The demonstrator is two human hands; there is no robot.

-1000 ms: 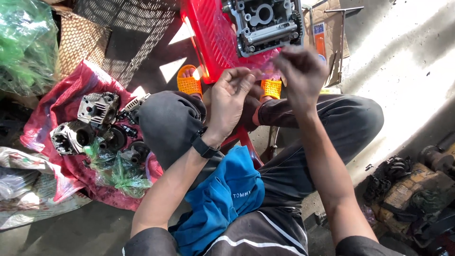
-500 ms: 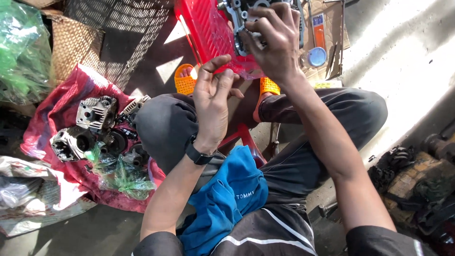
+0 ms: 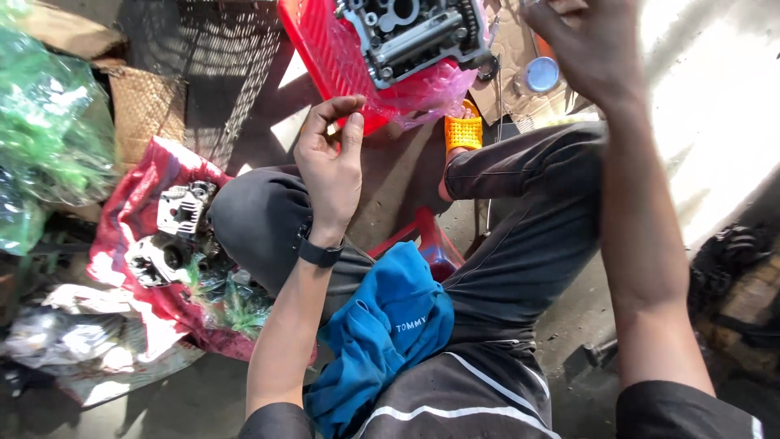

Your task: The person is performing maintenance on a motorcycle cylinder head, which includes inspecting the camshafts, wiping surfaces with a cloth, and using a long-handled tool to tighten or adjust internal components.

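My left hand (image 3: 329, 158) is raised over my left knee, thumb and fingertips pinched together; whether something small sits between them is too small to tell. A black watch (image 3: 318, 253) is on that wrist. My right hand (image 3: 587, 45) reaches up to the top edge, right of a grey metal engine part (image 3: 418, 32). Its fingers are cut off by the frame. The engine part lies on pink plastic film (image 3: 431, 89) on a red plastic stool (image 3: 321, 57). A blue cloth (image 3: 390, 325) rests in my lap.
At left, two more metal engine parts (image 3: 183, 207) lie on a red sack (image 3: 130, 219), with green plastic bags (image 3: 41, 122) and a wire basket (image 3: 219, 65) behind. An orange sandal (image 3: 463, 130) and a small round lid (image 3: 542, 75) lie near the stool. Dark greasy parts (image 3: 735, 284) sit at right.
The two hands, held close together a second ago, have parted. The right hand went up and right past the engine part; the left stays pinched over the knee. The view moved closer.
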